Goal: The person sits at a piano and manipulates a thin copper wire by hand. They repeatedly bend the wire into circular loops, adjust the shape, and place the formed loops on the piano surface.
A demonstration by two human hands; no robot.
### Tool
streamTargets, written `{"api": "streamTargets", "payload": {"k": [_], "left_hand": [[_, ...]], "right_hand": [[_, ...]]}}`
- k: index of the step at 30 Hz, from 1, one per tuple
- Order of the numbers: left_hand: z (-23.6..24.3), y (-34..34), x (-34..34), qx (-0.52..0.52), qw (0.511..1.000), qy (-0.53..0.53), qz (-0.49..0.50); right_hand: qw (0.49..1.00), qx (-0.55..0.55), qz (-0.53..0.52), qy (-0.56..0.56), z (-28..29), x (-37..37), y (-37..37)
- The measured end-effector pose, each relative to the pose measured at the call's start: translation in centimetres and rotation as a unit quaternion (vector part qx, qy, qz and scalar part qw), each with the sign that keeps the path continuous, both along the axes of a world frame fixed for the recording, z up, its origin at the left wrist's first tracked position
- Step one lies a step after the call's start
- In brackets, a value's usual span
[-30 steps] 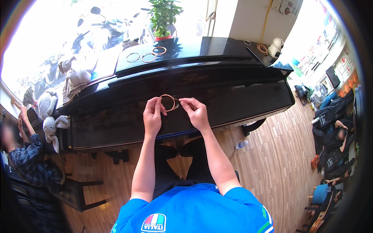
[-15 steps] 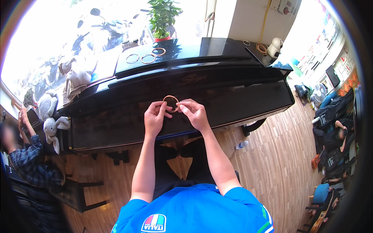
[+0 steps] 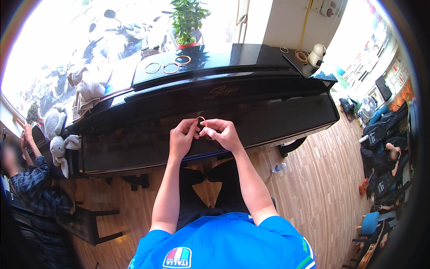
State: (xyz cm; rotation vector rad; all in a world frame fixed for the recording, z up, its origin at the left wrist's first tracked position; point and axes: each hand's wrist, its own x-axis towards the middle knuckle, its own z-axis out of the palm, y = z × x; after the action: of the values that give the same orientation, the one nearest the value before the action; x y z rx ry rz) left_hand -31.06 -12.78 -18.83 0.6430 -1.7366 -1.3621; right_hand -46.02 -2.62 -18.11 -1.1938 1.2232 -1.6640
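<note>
Above the black piano's closed key cover [image 3: 291, 112], my left hand [image 3: 181, 139] and my right hand [image 3: 226, 134] are close together, both pinching a thin copper-coloured wire coil [image 3: 201, 117] between thumb and fingers. Part of the coil is hidden by my fingertips. Beyond them, on the piano's glossy top [image 3: 244, 56], lie three similar thin rings or coils [image 3: 183, 56], with another small coil [image 3: 301, 60] at the right end beside a white dome-headed device [image 3: 317, 54].
A potted plant [image 3: 183, 22] stands behind the piano by the bright window. At left are grey plush toys [image 3: 58, 148], draped beige cloth [image 3: 87, 89] and another person [image 3: 31, 184]. A bottle [image 3: 278, 167] is on the floor. Black bags [image 3: 380, 134] and another person [image 3: 394, 154] are at right.
My hands have drawn closer together and slightly lower. The coil has gone from a wide, open-looking loop to a narrower one, more covered by my fingers.
</note>
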Motion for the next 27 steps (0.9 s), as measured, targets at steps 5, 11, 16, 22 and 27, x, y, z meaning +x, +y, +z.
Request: {"api": "streamTargets", "payload": {"k": [5,11,16,22,27], "left_hand": [[0.3,0.0,0.1,0.021,0.999,0.006,-0.023],[-0.1,-0.5,0.6,0.065,0.994,0.075,-0.045],[0.2,-0.7,0.7,0.076,0.992,0.101,-0.010],[0.2,-0.8,0.8,0.091,0.990,0.107,-0.017],[-0.2,-0.7,0.6,0.075,0.994,0.072,0.035]], "right_hand": [[0.996,-0.023,-0.079,0.028,-1.8,-0.5,-0.7],[0.994,-0.003,-0.108,-0.005,-0.3,0.5,-0.5],[0.998,0.018,-0.048,-0.038,0.3,0.1,0.1],[0.987,-0.065,-0.101,0.103,-0.8,-0.3,-0.7],[0.986,-0.050,-0.086,0.131,-0.4,0.2,-0.7]]}}
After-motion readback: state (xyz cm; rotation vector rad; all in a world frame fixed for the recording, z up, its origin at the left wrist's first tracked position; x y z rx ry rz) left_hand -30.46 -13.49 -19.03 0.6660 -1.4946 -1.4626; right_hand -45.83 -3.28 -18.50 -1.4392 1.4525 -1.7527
